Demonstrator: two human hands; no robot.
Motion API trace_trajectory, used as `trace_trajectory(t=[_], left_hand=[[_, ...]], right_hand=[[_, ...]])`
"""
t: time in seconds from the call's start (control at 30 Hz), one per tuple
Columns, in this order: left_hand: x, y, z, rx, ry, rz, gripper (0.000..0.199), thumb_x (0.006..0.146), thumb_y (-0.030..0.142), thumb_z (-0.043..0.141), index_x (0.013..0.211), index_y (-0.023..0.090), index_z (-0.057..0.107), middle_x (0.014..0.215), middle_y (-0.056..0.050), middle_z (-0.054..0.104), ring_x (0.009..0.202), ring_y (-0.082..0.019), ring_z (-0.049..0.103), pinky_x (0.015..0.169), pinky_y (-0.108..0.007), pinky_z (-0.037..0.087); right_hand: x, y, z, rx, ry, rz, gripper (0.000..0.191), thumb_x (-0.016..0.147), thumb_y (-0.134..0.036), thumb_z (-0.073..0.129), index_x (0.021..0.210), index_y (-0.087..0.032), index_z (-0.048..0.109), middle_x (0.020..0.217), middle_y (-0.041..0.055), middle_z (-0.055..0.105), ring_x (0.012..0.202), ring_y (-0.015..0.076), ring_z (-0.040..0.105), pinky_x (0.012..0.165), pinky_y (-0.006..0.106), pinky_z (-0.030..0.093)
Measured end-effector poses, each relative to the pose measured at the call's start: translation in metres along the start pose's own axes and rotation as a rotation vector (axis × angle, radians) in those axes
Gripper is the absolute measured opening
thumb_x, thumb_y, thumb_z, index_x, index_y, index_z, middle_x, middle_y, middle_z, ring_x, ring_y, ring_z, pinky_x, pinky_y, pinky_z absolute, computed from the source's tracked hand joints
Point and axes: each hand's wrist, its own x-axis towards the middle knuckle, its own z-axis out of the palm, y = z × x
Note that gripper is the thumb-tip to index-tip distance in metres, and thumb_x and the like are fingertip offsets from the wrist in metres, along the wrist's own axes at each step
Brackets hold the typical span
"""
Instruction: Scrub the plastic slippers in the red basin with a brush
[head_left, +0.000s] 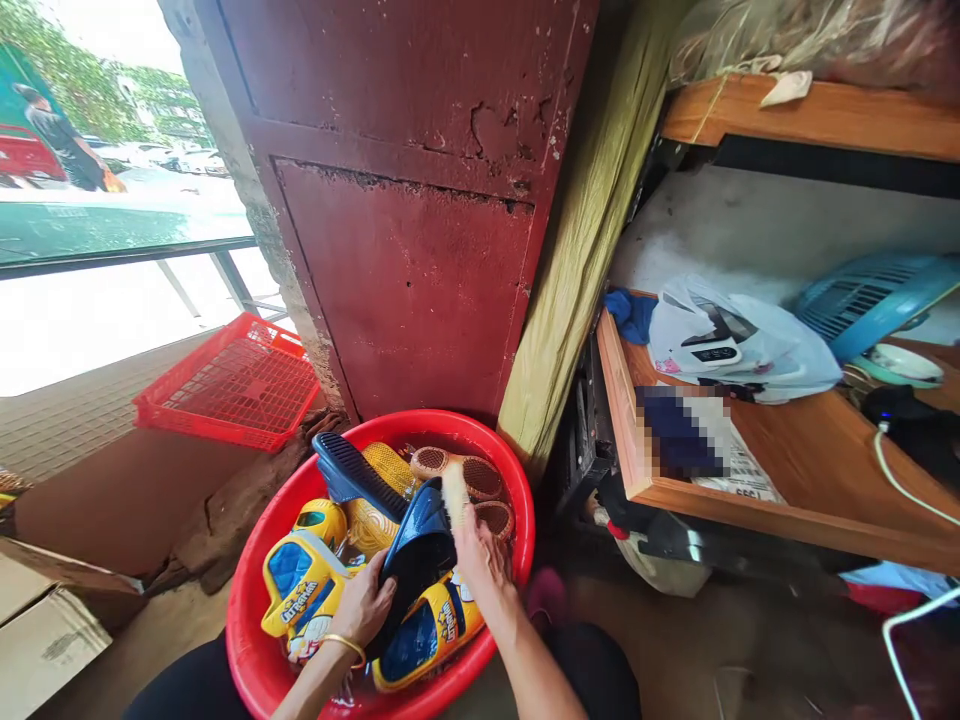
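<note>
A red basin (517,510) full of slippers stands in front of me. My left hand (364,605), with a gold bangle at its wrist, is closed on the near edge of a dark blue slipper (427,525). In my right hand (481,555) is a brush with pale bristles (454,495), against or just over that slipper's right side; its handle is hidden in the fingers. Around them lie another dark blue slipper (356,478), sole up, a yellow and blue slipper (289,580) at left, a similar yellow slipper (427,640) in front, and tan soles (480,477) at the back.
A dark red door (405,280) rises behind the basin, beside a yellowish curtain (577,270). An empty red crate (232,380) lies to the left. On the right, a wooden shelf (810,490) carries a white plastic bag (742,340) and a blue fan (870,300). Outside walks a person (64,140).
</note>
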Motion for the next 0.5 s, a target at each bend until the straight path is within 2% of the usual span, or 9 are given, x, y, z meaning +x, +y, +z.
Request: trace_trajectory(t=[0.1,0.17,0.23,0.33,0.43,0.5], left_hand=[[-0.001,0.0,0.0,-0.037,0.025,0.001,0.039,0.075,0.031,0.052,0.109,0.021,0.068,0.107,-0.012,0.079,0.105,-0.032,0.073,0.098,-0.043,0.052],[-0.002,0.003,-0.001,-0.119,0.017,0.003,0.036,0.073,0.032,0.053,0.105,0.023,0.069,0.105,-0.009,0.08,0.103,-0.031,0.073,0.097,-0.042,0.053],[-0.003,0.005,-0.001,-0.195,0.011,-0.032,0.032,0.07,0.033,0.055,0.098,0.025,0.069,0.097,-0.007,0.081,0.097,-0.031,0.074,0.093,-0.042,0.055],[-0.005,0.003,0.001,-0.288,0.051,-0.137,0.025,0.066,0.034,0.058,0.087,0.025,0.069,0.089,-0.007,0.08,0.097,-0.034,0.073,0.094,-0.046,0.056],[-0.009,-0.003,0.004,-0.437,0.082,-0.254,0.023,0.068,0.038,0.064,0.087,0.026,0.069,0.092,-0.007,0.08,0.102,-0.035,0.072,0.095,-0.048,0.056],[-0.011,-0.006,0.005,-0.473,0.09,-0.272,0.026,0.074,0.044,0.064,0.091,0.026,0.07,0.095,-0.008,0.08,0.103,-0.035,0.073,0.093,-0.05,0.057]], right_hand=[[-0.014,-0.009,0.018,-0.036,0.02,-0.129,0.052,0.104,-0.031,0.042,0.155,-0.024,0.039,0.119,0.0167,0.071,0.093,0.0275,0.075,0.079,0.036,0.06],[-0.018,-0.007,0.022,-0.097,0.022,-0.089,0.051,0.103,-0.024,0.042,0.153,-0.024,0.043,0.119,0.0168,0.071,0.096,0.0278,0.074,0.082,0.037,0.06],[-0.014,0.004,0.014,-0.131,0.0,0.021,0.051,0.101,-0.016,0.04,0.151,-0.02,0.046,0.116,0.0176,0.073,0.099,0.027,0.074,0.085,0.036,0.058],[-0.007,0.02,-0.01,-0.048,-0.028,0.127,0.05,0.102,-0.015,0.034,0.15,-0.014,0.046,0.111,0.0184,0.075,0.1,0.0275,0.074,0.085,0.036,0.058],[-0.023,0.017,-0.017,0.102,0.0,0.041,0.053,0.102,-0.018,0.031,0.153,-0.007,0.039,0.12,0.0217,0.072,0.107,0.0285,0.073,0.09,0.036,0.057],[-0.049,0.007,-0.004,0.153,0.001,-0.041,0.055,0.101,-0.022,0.033,0.154,-0.009,0.039,0.124,0.021,0.071,0.111,0.0292,0.071,0.093,0.037,0.056]])
